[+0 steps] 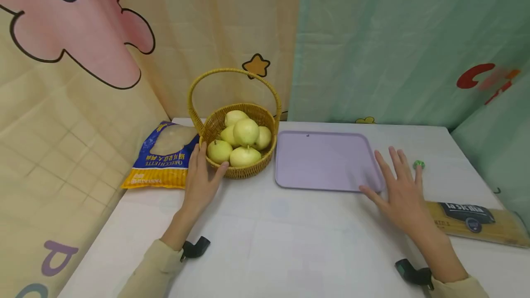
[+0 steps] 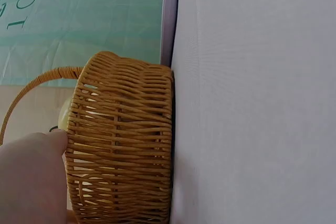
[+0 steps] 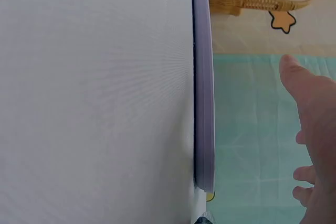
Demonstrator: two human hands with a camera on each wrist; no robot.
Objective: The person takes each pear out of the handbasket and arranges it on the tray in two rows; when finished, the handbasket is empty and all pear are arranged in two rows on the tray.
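A woven wicker basket [image 1: 265, 162] with a tall arched handle stands at the back of the table, full of several pale yellow-green pears [image 1: 246, 132]. At the basket's front left side is my left hand [image 1: 200, 185], its fingers nearly straight along the wall and its thumb at the front rim. In the left wrist view the thumb [image 2: 39, 166] reaches the rim of the wicker wall [image 2: 121, 135]. Spread wide, my right hand [image 1: 399, 201] hovers by the right edge of a flat lilac tray [image 1: 323, 160], holding nothing. The right wrist view shows the tray's side [image 3: 203, 103] edge-on.
A blue and yellow bag of orecchiette pasta [image 1: 159, 160] lies left of the basket. On the right is a long pack of spaghetti [image 1: 476, 224], partly behind the right forearm. A small green round thing [image 1: 419, 164] lies beyond the right fingers. Printed curtains [image 1: 364, 49] enclose the table.
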